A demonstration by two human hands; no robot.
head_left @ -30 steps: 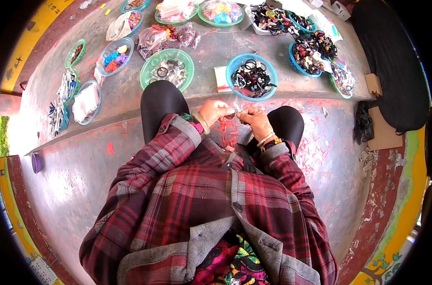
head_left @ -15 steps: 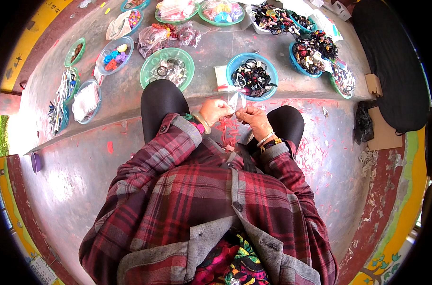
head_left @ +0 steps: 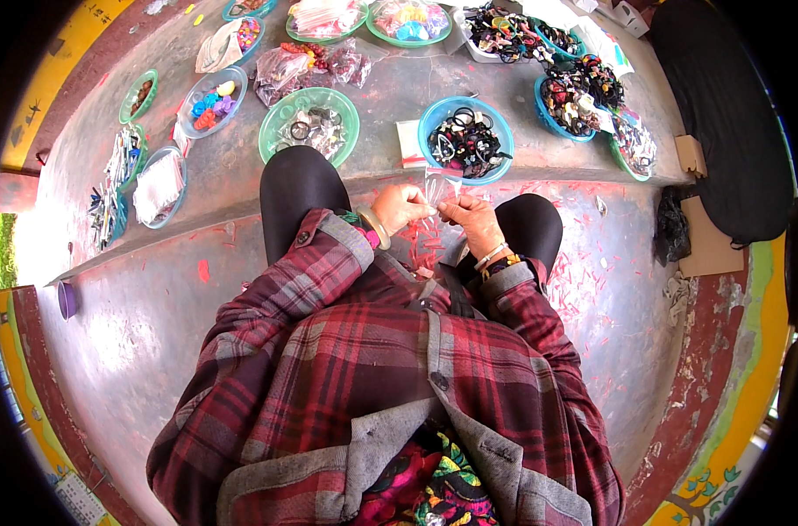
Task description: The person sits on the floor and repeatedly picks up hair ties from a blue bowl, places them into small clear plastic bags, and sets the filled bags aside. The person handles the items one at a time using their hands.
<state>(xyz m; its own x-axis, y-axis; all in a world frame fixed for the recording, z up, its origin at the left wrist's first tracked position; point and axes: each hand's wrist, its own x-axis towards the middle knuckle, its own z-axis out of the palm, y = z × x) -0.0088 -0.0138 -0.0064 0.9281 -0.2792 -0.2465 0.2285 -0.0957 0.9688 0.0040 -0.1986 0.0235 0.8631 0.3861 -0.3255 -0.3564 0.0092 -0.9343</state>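
Observation:
Between my knees, my left hand (head_left: 399,208) and my right hand (head_left: 476,224) pinch a small clear plastic bag (head_left: 436,182) from its two sides. A reddish strip runs along the bag's upper edge. Whether anything lies inside it I cannot tell. Just beyond the bag stands a blue basin (head_left: 422,130) filled with black hair ties (head_left: 465,145). Beside that basin lies a white packet (head_left: 409,140) with a red edge. A green basin (head_left: 266,133) to the left holds small clear-wrapped pieces (head_left: 311,131).
More basins of hair ties stand far right, one blue (head_left: 548,118). Leftward, a basin (head_left: 185,114) holds colourful pieces and another holds white packets (head_left: 159,186). Red scraps (head_left: 592,263) litter the lower floor beyond the ledge. A black bag (head_left: 671,230) and cardboard (head_left: 707,241) lie right.
The clear bag is spread more upright between my fingers, and its red-striped upper edge now shows. Both hands have barely shifted.

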